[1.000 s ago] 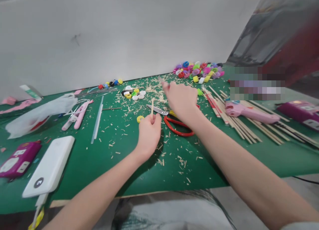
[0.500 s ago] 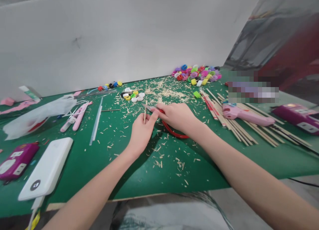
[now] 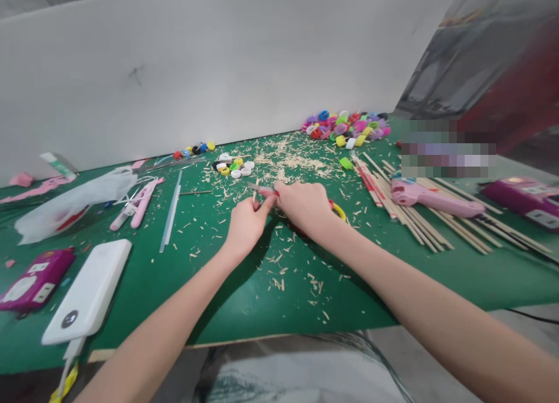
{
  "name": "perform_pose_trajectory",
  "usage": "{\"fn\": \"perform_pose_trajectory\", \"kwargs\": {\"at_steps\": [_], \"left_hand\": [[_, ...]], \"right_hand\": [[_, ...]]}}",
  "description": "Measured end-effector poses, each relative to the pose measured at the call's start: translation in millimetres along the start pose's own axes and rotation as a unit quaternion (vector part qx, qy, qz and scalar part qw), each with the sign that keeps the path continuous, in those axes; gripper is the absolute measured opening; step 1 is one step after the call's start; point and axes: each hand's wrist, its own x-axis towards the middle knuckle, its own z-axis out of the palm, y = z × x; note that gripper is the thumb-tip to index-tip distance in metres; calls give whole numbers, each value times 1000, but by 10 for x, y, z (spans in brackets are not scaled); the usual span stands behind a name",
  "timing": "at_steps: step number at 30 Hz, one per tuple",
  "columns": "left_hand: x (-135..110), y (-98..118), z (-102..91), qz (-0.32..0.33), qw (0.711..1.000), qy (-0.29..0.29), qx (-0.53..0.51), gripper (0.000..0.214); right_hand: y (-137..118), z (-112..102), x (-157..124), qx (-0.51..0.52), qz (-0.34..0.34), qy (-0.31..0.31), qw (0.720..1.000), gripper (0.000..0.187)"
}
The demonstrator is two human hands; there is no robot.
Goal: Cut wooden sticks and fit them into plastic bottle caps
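Note:
Near the middle of the green table, my left hand is closed on a short wooden stick whose tip points up. My right hand is wrapped round a pair of scissors; their blades reach left and touch or cross the stick's tip. Part of a red and yellow handle shows behind that hand. My left thumb lies against the scissors near my right fingers. Pale wood shavings are scattered around and beyond both hands. A small group of bottle caps, white, yellow and black, sits just past my left hand.
A heap of coloured caps lies by the white wall. On the right are wooden sticks, a pink glue gun and a purple case. At left lie a white power bank, a plastic bag and clear glue sticks.
My right hand has turned over the scissors, so the red handle loop below it is now mostly hidden and a yellow part shows. The view has shifted slightly.

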Motion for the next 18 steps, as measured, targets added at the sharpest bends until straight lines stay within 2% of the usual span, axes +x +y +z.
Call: {"fn": "perform_pose_trajectory", "kwargs": {"at_steps": [8, 14, 16, 18], "left_hand": [[93, -99, 3, -27, 999, -2, -27, 47], [117, -157, 51, -32, 997, -10, -66, 46], [101, -156, 60, -37, 996, -2, -79, 45], [70, -149, 65, -45, 994, 18, -94, 41]], "right_hand": [[-199, 90, 130, 47, 12, 29, 998, 48], [-230, 164, 181, 44, 19, 51, 998, 53], [-175, 167, 236, 50, 52, 45, 996, 52], [-59, 145, 292, 59, 129, 30, 989, 52]]}}
